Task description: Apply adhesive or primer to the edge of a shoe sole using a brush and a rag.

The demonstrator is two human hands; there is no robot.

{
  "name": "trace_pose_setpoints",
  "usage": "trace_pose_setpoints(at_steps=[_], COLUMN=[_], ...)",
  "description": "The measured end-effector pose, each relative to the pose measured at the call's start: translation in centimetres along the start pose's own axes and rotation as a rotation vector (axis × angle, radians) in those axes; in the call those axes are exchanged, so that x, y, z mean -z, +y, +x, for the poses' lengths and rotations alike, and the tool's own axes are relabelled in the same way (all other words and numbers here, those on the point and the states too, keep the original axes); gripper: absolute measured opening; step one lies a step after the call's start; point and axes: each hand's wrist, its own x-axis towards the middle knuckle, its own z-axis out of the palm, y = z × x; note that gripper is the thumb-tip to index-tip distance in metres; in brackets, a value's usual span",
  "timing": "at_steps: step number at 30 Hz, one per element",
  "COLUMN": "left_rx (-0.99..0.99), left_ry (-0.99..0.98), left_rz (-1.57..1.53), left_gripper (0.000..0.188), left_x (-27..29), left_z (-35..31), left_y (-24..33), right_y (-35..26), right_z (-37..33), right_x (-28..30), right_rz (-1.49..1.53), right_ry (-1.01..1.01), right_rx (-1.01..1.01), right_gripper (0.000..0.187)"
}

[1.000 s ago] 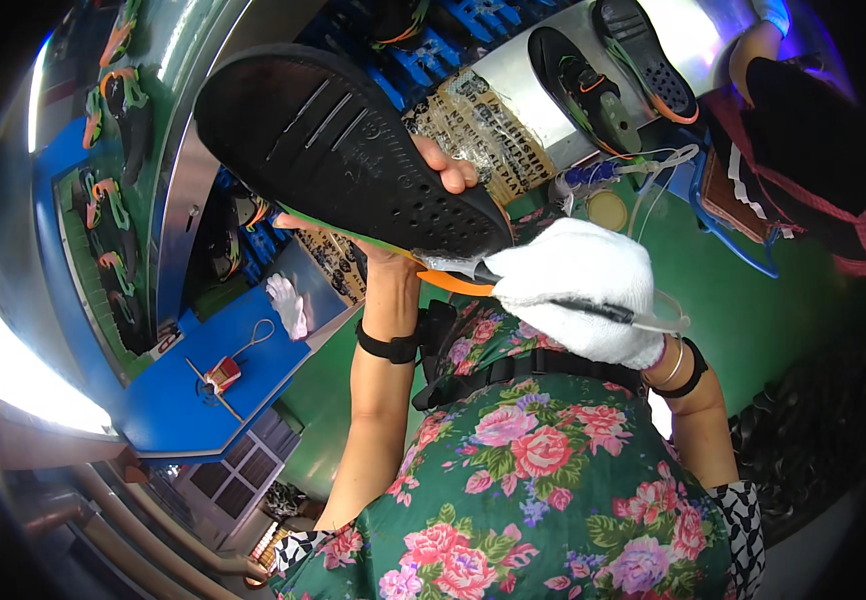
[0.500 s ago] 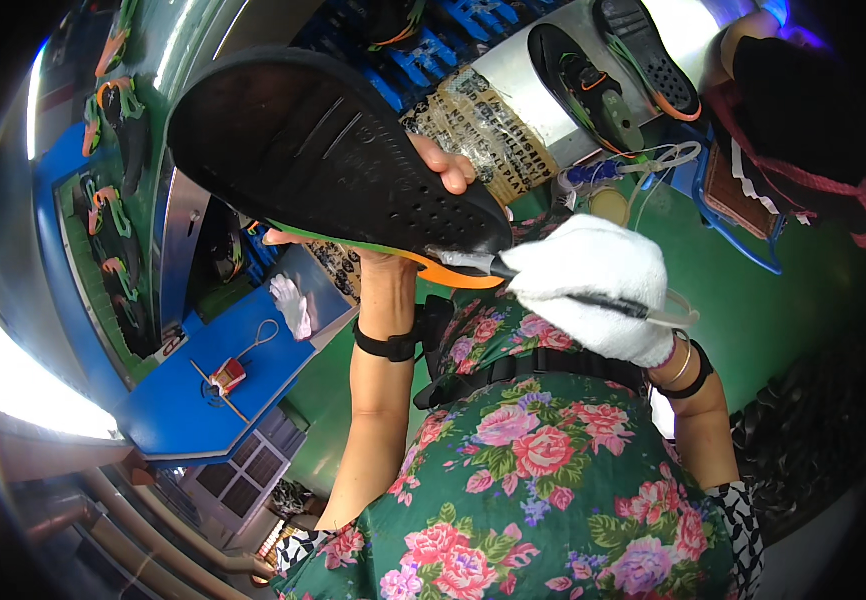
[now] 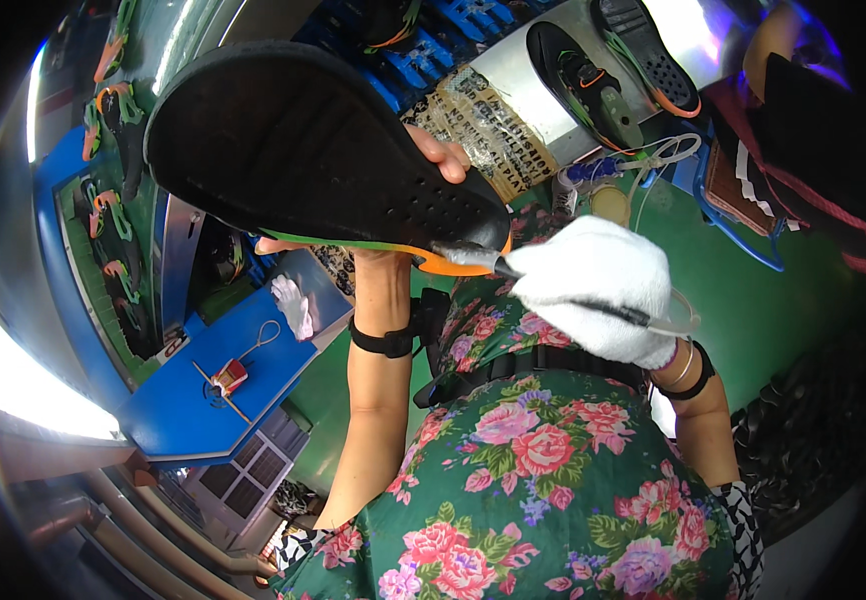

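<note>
- Around the black shoe (image 3: 273, 150), our left grip (image 3: 441, 157) is closed, holding it raised with the sole facing us.
- Right of the shoe, our gloved right grip (image 3: 593, 290) pinches a slim tubed tool (image 3: 475, 257), its tip against the orange-edged end.
- At that end of the shoe, we judge the work unfinished; how much of the rim is done, we cannot tell.
- Beyond the shoe, rightward, two other shoes (image 3: 583, 85) lie on a metal tabletop (image 3: 508, 80), untouched by us.
</note>
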Motion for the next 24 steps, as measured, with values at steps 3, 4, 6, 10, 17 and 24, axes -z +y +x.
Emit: trace_pose_setpoints(at_steps=[3,4,6,10,17,24], left_rx=[-0.004,-0.008,-0.016,0.004,0.102,0.093], left_ry=[0.023,0.035,0.059,0.079,0.166,0.115], left_rz=[-0.033,-0.048,-0.072,-0.046,-0.179,-0.259], left_gripper=[0.134,0.135,0.138,0.138,0.148,0.138], left_x=[-0.8,-1.0,-1.1,-1.1,-0.5,-1.0], left_z=[0.3,0.3,0.3,0.0,-1.2,-0.9], left_y=[-0.1,-0.1,-0.1,-0.2,-0.9,-1.5], right_y=[0.0,0.0,0.2,0.0,-1.6,-0.5], right_z=[-0.1,-0.1,-0.5,-1.4,-1.4,-2.2], right_x=[0.1,0.1,-0.1,-1.2,-1.8,-1.8], right_rz=[0.01,0.045,0.0,-0.143,-0.103,-0.188], right_ry=[0.0,0.012,0.017,-0.022,0.014,0.027], right_rx=[0.031,0.013,0.036,0.178,0.178,0.169], right_gripper=[0.023,0.024,0.025,0.029,0.031,0.028])
